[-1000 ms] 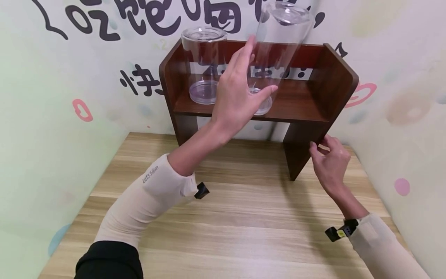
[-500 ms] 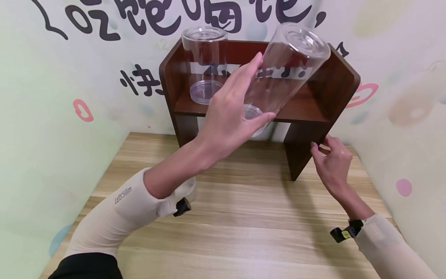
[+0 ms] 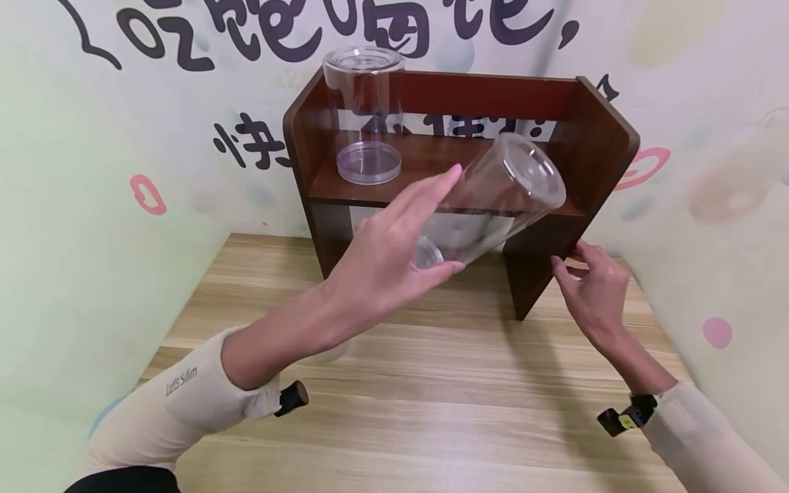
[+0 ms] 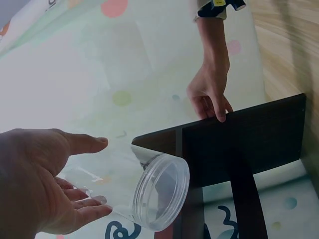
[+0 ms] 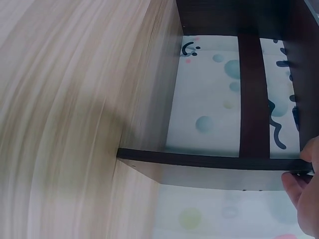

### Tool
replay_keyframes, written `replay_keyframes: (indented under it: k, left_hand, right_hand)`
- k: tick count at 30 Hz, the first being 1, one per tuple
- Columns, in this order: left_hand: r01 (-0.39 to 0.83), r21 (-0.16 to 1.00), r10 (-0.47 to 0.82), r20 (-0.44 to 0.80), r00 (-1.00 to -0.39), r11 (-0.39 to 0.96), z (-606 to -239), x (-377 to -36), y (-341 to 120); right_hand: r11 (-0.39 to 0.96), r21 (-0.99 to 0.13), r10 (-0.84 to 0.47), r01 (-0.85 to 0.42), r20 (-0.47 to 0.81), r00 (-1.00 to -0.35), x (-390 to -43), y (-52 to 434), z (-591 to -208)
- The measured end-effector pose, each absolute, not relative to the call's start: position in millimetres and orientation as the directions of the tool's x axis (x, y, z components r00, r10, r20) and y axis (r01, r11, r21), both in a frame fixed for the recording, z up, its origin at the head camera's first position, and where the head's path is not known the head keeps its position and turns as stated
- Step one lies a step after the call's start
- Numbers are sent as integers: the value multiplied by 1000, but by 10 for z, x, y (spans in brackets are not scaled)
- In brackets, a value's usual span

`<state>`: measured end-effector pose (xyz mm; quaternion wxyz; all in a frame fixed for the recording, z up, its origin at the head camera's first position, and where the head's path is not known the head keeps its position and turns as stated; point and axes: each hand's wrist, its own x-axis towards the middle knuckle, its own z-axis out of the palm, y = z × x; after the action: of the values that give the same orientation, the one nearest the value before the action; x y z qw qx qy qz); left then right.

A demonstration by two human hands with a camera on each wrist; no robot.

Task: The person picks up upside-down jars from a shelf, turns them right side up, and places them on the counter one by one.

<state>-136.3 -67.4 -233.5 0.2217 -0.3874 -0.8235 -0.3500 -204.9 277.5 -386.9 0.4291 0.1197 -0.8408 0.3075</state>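
At center, the left hand [image 3: 383, 255] grips a tilted jar [image 3: 490, 198], not yet set down. A shelved jar [image 3: 367, 116] stands upper center; at right, the right hand [image 3: 596, 291] pinches the rack [image 3: 603, 147].

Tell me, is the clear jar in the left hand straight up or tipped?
Tipped. In the head view, the clear jar slants in the left hand, its right end higher than its left.

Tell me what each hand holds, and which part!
The left hand holds a clear cylindrical jar around its side; the right hand pinches a brown rectangular wooden shelf by its right front edge.
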Motion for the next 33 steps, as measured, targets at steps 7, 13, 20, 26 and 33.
replay_keyframes:
  k: [7, 13, 20, 26, 33]
  left_hand:
    - [782, 390, 528, 582, -619, 487, -2482, -1319, -750]
    - [741, 418, 562, 484, -671, 526, -2651, -1322, -804]
    - [685, 413, 593, 346, -727, 600, -2837, -1355, -799]
    - [662, 398, 603, 280, -747, 635, -2983, -1410, -780]
    - [642, 413, 616, 215, -758, 646, -3126, -1498, -749]
  right_hand:
    - [760, -474, 17, -445, 698, -716, -1919, 2825, -3862]
    - [774, -490, -38, -400, 595, -803, -1714, 2839, -3894]
    - [756, -433, -135, -491, 631, -764, -1470, 2805, -3832]
    - [694, -229, -283, -682, 785, -552, -1354, 2684, -3603]
    - [609, -60, -489, -791, 757, -434, -1313, 2456, -3286]
